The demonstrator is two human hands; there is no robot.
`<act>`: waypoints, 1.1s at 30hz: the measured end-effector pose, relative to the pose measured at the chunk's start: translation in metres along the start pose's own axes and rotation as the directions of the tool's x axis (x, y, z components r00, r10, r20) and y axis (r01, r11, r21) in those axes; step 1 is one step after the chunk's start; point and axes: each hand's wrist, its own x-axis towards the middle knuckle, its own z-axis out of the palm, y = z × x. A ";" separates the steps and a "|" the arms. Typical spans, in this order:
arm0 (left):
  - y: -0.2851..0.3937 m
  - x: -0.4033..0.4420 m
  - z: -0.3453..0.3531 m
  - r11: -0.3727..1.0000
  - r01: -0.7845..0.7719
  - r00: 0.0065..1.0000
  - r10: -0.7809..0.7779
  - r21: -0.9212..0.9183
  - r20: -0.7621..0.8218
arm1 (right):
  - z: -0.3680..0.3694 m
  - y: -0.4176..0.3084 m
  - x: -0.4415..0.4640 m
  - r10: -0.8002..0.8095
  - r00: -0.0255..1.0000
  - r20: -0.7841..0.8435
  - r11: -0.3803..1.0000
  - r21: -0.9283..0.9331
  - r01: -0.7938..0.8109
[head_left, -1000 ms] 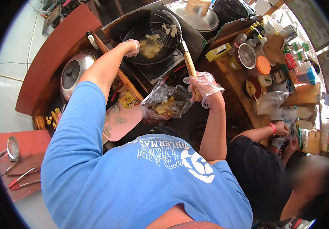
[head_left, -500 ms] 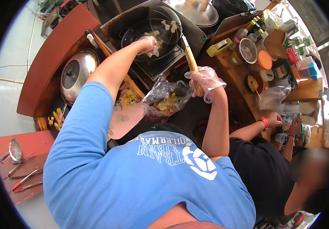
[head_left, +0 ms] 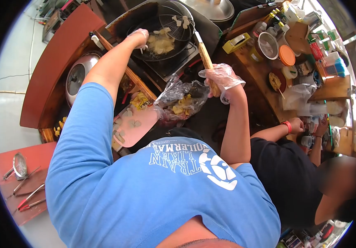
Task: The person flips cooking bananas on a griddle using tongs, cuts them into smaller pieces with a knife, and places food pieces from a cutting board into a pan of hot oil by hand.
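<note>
My right hand (head_left: 221,78), in a clear plastic glove, is wrapped round the wooden handle of a wire skimmer (head_left: 170,17). Several pale slices (head_left: 181,21) lie in its mesh, which is over the far right part of a dark wok (head_left: 134,31). Over the wok's left side is my left hand (head_left: 140,37), gloved too, its fingers curled downward. Whatever they may hold is hidden. Many pale yellow pieces (head_left: 161,42) lie together in the wok.
Nearer me are a pink cutting board (head_left: 138,124) with pale slices and a plastic bag (head_left: 192,93) with yellowish pieces. A lidded metal pot (head_left: 79,72) stands left. At right, a person in black (head_left: 279,177) works beside a counter crowded with containers.
My left hand has moved left across the wok, uncovering the yellow pieces. My right hand keeps its hold on the skimmer, which has shifted only slightly in view.
</note>
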 end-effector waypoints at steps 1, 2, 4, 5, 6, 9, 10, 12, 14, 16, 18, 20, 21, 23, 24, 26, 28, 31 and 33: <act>-0.003 -0.022 -0.010 0.994 0.016 0.998 -0.024 -0.111 -0.065 | 0.001 0.000 -0.001 0.006 1.000 -0.008 1.000 0.012 -0.006; -0.006 -0.033 -0.016 0.975 0.028 0.990 -0.057 -0.222 -0.127 | 0.002 0.000 -0.001 0.011 1.000 -0.014 1.000 0.022 -0.010; -0.007 -0.040 -0.023 0.959 0.063 0.982 -0.109 -0.278 -0.154 | 0.003 -0.002 -0.001 0.024 1.000 -0.020 1.000 0.009 -0.024; -0.007 -0.043 -0.027 0.953 0.049 0.967 -0.120 -0.298 -0.226 | 0.004 -0.003 0.000 0.038 0.999 -0.026 0.999 0.000 -0.038; -0.004 -0.051 -0.034 0.948 0.033 0.946 -0.132 -0.316 -0.297 | 0.004 -0.003 -0.001 0.034 0.999 -0.024 0.999 -0.004 -0.034; -0.006 -0.068 -0.055 0.959 -0.024 0.954 -0.062 -0.282 -0.292 | 0.004 -0.003 -0.002 0.031 0.999 -0.025 0.999 0.023 -0.030; -0.007 -0.072 -0.060 0.968 -0.038 0.970 -0.024 -0.248 -0.241 | 0.004 -0.003 -0.003 0.018 0.999 -0.027 1.000 0.026 -0.018; -0.019 -0.086 -0.065 0.979 -0.194 0.939 0.169 -0.056 -0.298 | 0.003 0.001 0.003 0.061 0.996 -0.060 0.998 -0.025 -0.063; -0.035 -0.117 -0.058 0.964 -0.199 0.903 0.111 -0.174 -0.415 | -0.002 0.003 0.002 -0.029 1.000 0.010 0.998 -0.048 0.029; -0.028 -0.213 -0.087 0.982 -0.140 0.906 0.075 -0.127 -0.417 | -0.002 0.005 0.004 -0.014 1.000 -0.004 1.000 -0.025 0.014; -0.022 -0.282 -0.058 0.931 -0.140 0.810 -0.088 -0.337 -0.579 | -0.004 0.009 0.010 -0.017 0.999 0.032 0.998 -0.054 0.019; -0.023 -0.344 -0.018 0.870 -0.205 0.745 -0.158 -0.448 -0.648 | -0.002 0.012 0.012 -0.012 0.999 0.032 0.999 -0.035 0.013; -0.010 -0.386 0.005 0.958 -0.190 0.524 -0.086 -0.215 -0.847 | 0.000 0.009 0.013 0.027 0.999 0.032 0.999 -0.044 -0.026; 0.009 -0.423 0.051 0.489 -0.179 0.839 -0.377 -0.853 -0.392 | 0.004 0.008 0.017 0.075 0.997 0.012 0.995 -0.062 -0.074; 0.018 -0.419 0.111 0.277 -0.240 0.851 -0.401 -0.930 -0.339 | 0.006 0.007 0.019 0.099 0.995 -0.004 0.989 -0.112 -0.099; 0.057 -0.417 0.206 0.084 -0.012 0.884 -0.464 -0.996 -0.050 | 0.009 0.006 0.022 0.118 0.993 -0.007 0.981 -0.152 -0.118; 0.101 -0.418 0.302 0.300 0.147 0.811 -0.582 -0.942 -0.059 | 0.014 0.004 0.022 0.138 0.990 -0.023 0.976 -0.169 -0.140; 0.130 -0.390 0.369 0.268 0.283 0.588 -0.807 -0.921 -0.054 | 0.017 0.002 0.020 0.165 0.984 -0.061 0.969 -0.174 -0.173; 0.130 -0.366 0.376 0.339 0.347 0.411 -0.893 -0.874 -0.183 | 0.019 0.003 0.019 0.179 0.979 -0.098 0.963 -0.187 -0.195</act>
